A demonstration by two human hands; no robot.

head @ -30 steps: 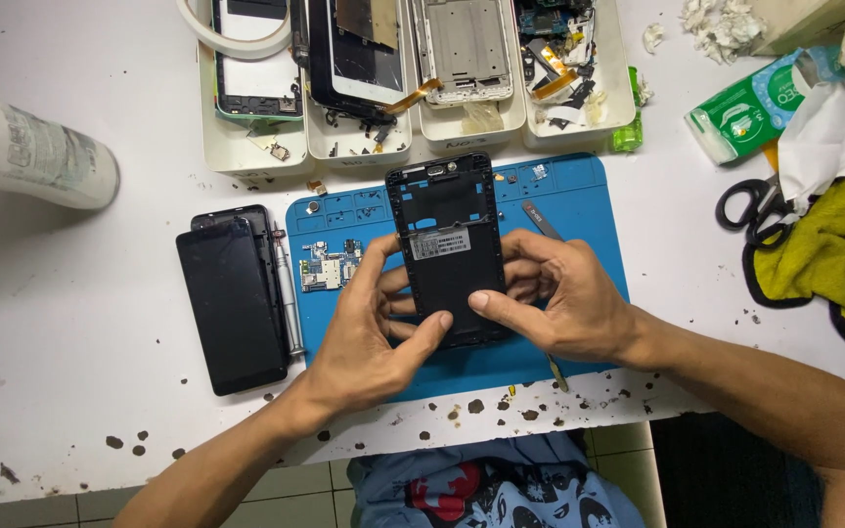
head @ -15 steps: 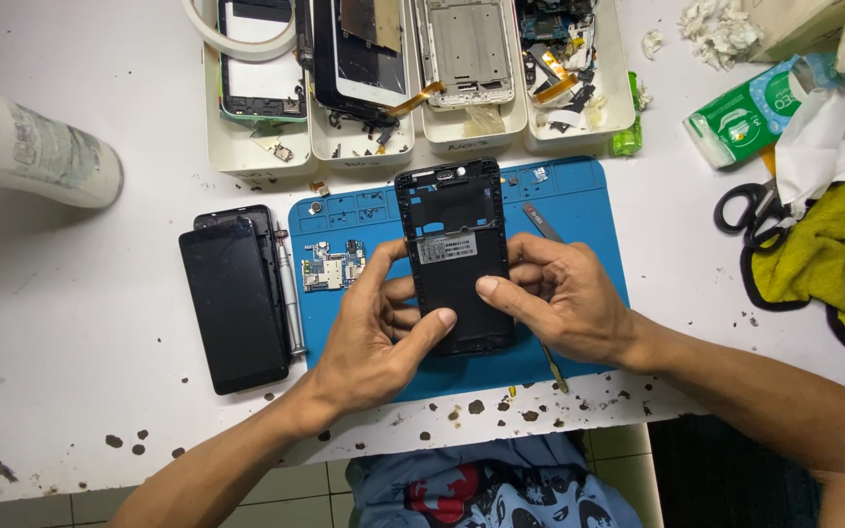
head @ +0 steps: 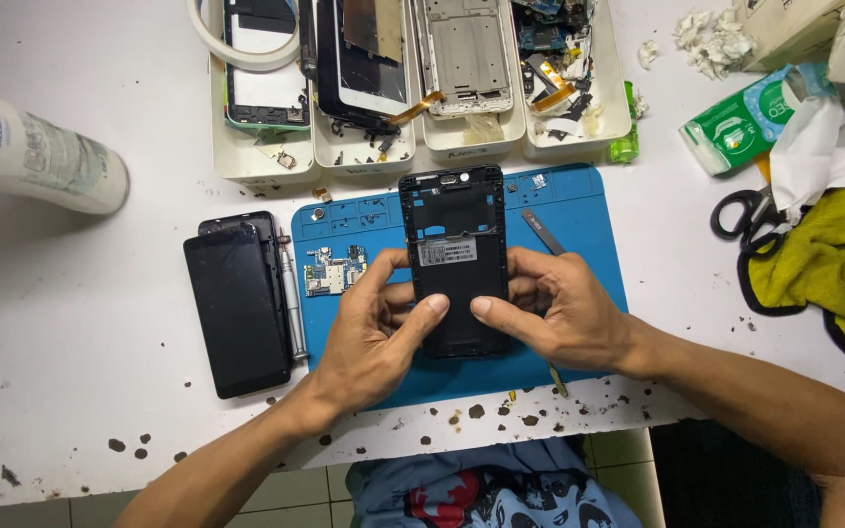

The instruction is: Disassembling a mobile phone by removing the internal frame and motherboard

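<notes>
White worktable, chipped along its near edge

The white table [head: 100,391] carries a blue work mat [head: 589,220], a row of white parts trays [head: 246,161] at the back, a white bottle [head: 36,147] lying on its side, two dark phone panels [head: 239,308] stacked beside the mat, a green tissue pack [head: 740,122], black-handled scissors [head: 747,215] and a yellow cloth [head: 833,259].

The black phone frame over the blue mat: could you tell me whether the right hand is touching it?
Touching. The head view shows the right hand gripping the black phone frame, thumb pressed on its face.
</notes>
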